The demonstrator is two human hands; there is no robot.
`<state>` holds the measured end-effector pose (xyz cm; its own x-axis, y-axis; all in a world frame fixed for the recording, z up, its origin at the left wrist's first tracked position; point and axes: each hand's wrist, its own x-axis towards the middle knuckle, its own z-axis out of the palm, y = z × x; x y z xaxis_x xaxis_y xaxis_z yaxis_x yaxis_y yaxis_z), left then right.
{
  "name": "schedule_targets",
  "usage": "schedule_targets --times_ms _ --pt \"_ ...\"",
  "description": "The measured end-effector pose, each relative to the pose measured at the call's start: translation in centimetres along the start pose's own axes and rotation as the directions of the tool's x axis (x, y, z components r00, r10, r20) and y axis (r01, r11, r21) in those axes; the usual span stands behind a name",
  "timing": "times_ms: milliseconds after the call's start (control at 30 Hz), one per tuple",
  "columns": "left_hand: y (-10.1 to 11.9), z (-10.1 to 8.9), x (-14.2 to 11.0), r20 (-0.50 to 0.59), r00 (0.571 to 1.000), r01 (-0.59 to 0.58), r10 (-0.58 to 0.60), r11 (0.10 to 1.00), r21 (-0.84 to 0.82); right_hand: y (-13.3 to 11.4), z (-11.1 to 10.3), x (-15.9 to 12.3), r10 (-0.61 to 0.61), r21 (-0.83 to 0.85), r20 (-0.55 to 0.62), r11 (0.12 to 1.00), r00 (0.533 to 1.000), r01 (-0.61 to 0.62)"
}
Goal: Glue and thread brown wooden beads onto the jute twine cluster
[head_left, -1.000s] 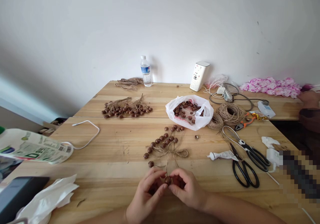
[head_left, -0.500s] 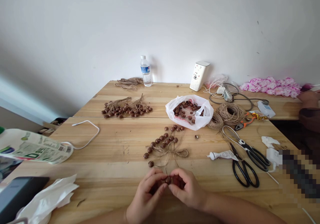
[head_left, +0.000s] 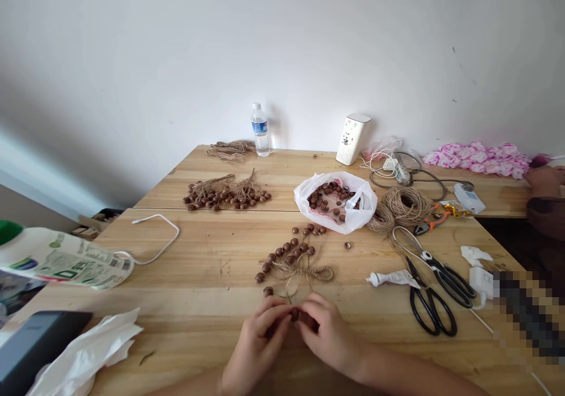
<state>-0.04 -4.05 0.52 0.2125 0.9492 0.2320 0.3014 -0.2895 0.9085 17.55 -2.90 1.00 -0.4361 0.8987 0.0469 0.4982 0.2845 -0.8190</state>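
Between the fingertips of both hands sits a round brown nut [head_left: 295,314], pinched near the table's front edge. My left hand [head_left: 265,331] closes on it from the left, while my right hand [head_left: 326,331] closes from the other side. A thin twine runs from the nut toward a looped, braided twine bundle [head_left: 320,273]. Around that bundle lie several brown nuts [head_left: 286,247] on strings, with a single nut [head_left: 268,291] just beyond my left fingers. What each fingertip does at the string is partly hidden.
A white plastic bag [head_left: 304,193] holds more nuts. Twine balls [head_left: 406,205], pliers [head_left: 435,218], two scissors [head_left: 435,316] and a glue tube [head_left: 392,278] lie right. Finished-looking nut clusters [head_left: 229,196] and a water bottle [head_left: 261,131] stand behind. Another person's arm [head_left: 545,184] shows far right.
Both hands stay together at the nut, with slight finger movement; the right fingers have come closer over it. The whole view has shifted a little.
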Motion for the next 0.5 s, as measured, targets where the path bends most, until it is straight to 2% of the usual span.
schedule_targets --times_ms 100,267,400,500 --pt "0.2 -0.9 0.8 -0.018 0.994 0.107 -0.106 0.994 0.029 -0.3 0.3 0.5 0.031 -0.069 0.022 0.997 0.999 -0.029" --pt "0.6 -3.4 3.1 -0.222 0.959 0.163 -0.178 0.983 -0.084 -1.5 0.6 1.3 0.059 -0.32 0.076 0.947 0.995 -0.032" --pt "-0.3 -5.2 4.7 -0.367 0.898 0.196 -0.244 0.967 -0.163 -2.6 1.1 2.0 0.041 -0.496 0.111 0.868 0.993 0.019" --pt "-1.5 -6.2 5.5 -0.422 0.884 0.187 -0.201 0.98 -0.075 -2.9 1.7 2.6 0.023 -0.598 0.106 0.8 0.994 0.045"
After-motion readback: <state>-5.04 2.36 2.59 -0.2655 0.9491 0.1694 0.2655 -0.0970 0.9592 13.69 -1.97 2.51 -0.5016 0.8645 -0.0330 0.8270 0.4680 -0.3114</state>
